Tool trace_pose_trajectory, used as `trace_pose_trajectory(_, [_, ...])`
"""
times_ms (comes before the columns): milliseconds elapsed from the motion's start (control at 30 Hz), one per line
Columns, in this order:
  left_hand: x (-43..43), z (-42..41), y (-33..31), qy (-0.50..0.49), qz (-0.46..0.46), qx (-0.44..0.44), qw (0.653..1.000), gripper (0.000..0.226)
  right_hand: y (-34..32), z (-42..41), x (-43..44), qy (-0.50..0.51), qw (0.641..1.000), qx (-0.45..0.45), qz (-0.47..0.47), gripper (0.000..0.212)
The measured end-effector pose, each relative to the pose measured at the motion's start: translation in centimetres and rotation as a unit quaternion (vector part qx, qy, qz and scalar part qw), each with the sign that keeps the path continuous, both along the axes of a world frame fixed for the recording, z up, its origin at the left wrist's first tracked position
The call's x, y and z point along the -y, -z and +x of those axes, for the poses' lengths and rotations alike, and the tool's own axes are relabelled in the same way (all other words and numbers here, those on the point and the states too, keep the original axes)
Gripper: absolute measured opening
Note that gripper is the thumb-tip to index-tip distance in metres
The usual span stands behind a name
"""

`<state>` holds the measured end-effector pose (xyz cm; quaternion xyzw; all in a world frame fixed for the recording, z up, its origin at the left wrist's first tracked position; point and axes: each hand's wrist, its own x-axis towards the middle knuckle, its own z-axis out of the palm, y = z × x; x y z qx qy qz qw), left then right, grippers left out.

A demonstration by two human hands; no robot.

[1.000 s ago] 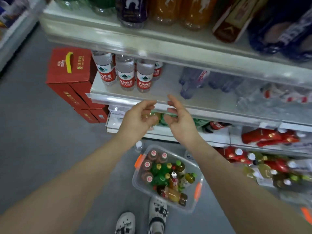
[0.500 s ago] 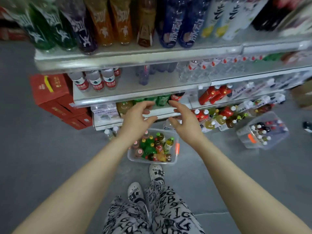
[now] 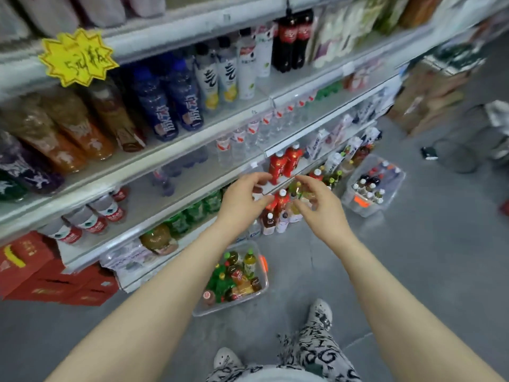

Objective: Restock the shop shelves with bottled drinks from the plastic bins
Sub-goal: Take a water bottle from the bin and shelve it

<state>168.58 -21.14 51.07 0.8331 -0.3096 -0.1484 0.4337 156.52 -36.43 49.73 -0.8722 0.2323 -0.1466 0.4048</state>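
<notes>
Floor-level clear bin (image 3: 263, 292) holds mixed bottled drinks (image 3: 234, 274).

Both arms outstretched, left hand (image 3: 240, 202) and right hand (image 3: 321, 205) loosely curled, empty.

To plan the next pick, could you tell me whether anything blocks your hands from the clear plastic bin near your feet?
Nothing visible does. The left hand and right hand are empty, above the clear open-topped plastic bin of bottles; only air lies between.
</notes>
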Motion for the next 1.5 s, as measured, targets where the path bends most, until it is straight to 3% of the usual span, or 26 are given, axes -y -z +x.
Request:
trace_pose_trajectory(433, [32.5,-6.8,-1.1,0.124,-0.004,-0.011,0.992,0.038,-1.9,-10.6,30.6,0.089,0.994,-0.047,-0.044,0.045])
trace_pose_trajectory(700, [46.2,-7.8,-0.5,0.149,0.012,-0.020,0.988,0.041,-1.6,-13.3,43.4,0.142,0.989,-0.031,-0.005,0.042])
trace_pose_trajectory(1033, [65.3,-3.4,4.4,0.217,0.014,-0.027,0.976,0.040,0.8,-10.1,59.9,0.154,0.986,-0.071,0.001,0.048])
trace_pose_trajectory(1500, [86.5,4.9,8.8,0.210,0.035,-0.044,0.976,0.038,5.0,-2.5,81.6,0.150,0.980,-0.115,0.059,0.045])
